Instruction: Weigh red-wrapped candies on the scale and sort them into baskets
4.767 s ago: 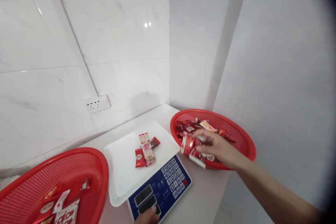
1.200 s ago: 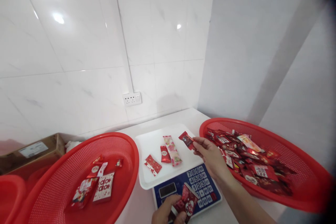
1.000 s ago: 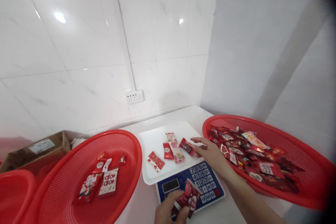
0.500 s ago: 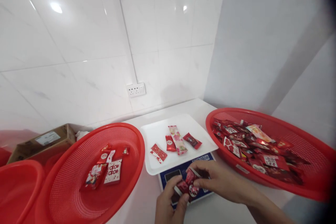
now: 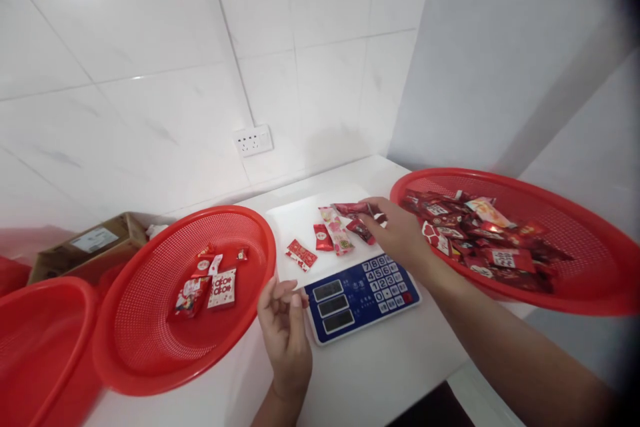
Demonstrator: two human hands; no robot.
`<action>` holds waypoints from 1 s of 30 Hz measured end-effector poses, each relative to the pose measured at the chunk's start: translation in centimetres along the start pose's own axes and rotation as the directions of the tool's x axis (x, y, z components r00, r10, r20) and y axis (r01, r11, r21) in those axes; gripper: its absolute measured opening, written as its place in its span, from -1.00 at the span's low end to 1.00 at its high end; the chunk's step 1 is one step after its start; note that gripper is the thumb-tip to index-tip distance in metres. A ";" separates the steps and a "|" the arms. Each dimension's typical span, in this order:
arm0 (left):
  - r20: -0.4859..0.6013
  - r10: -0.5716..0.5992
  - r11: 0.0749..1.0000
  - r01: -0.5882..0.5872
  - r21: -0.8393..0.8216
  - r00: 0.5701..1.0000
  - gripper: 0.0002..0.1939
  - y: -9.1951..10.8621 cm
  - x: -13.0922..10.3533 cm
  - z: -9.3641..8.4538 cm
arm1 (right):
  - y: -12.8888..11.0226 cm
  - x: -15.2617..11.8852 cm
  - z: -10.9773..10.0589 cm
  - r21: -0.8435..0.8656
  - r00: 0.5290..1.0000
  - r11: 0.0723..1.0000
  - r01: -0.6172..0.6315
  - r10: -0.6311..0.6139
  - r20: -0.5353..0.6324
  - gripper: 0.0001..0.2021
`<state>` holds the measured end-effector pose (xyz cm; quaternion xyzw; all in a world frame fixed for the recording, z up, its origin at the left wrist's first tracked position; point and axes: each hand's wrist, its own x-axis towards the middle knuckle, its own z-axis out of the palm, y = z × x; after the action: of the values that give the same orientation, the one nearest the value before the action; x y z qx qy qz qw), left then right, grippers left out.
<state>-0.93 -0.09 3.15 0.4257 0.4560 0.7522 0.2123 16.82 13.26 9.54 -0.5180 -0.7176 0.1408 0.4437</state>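
My right hand [image 5: 400, 232] grips a dark red snack packet [image 5: 349, 209] above the right part of the white weighing tray [image 5: 283, 221]. Under and beside it on the tray lie a pink floral packet [image 5: 338, 235], a small red packet [image 5: 323, 237], a dark red packet [image 5: 361, 231] and a red-and-white packet [image 5: 301, 255]. My left hand [image 5: 286, 337], palm up with fingers loosely bent and apart, holds nothing that I can see. It hovers at the left end of the scale's blue keypad panel [image 5: 356, 300].
To the right, a large red basket [image 5: 595, 267] holds many red packets. A red perforated basket [image 5: 145, 320] at left has several packets inside. Another red basket [image 5: 35, 340] and a cardboard box [image 5: 125, 240] stand farther left. A wall socket [image 5: 253, 141] is behind.
Both hands were together over the keypad with dark red packets. My right hand has moved up over the tray with a packet; my left hand has drawn left and opened, uncovering the keypad.
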 end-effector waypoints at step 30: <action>0.585 -0.191 0.522 -0.423 0.741 0.788 -0.59 2.5 6.0 0.9 | 5.3 -13.2 -5.7 0.033 0.949 0.989 -0.144 0.129 0.288 -0.68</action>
<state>-3.32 3.41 8.22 0.7201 0.6365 0.2704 0.0577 25.48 2.60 2.78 -0.5287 -0.7324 0.2633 0.3387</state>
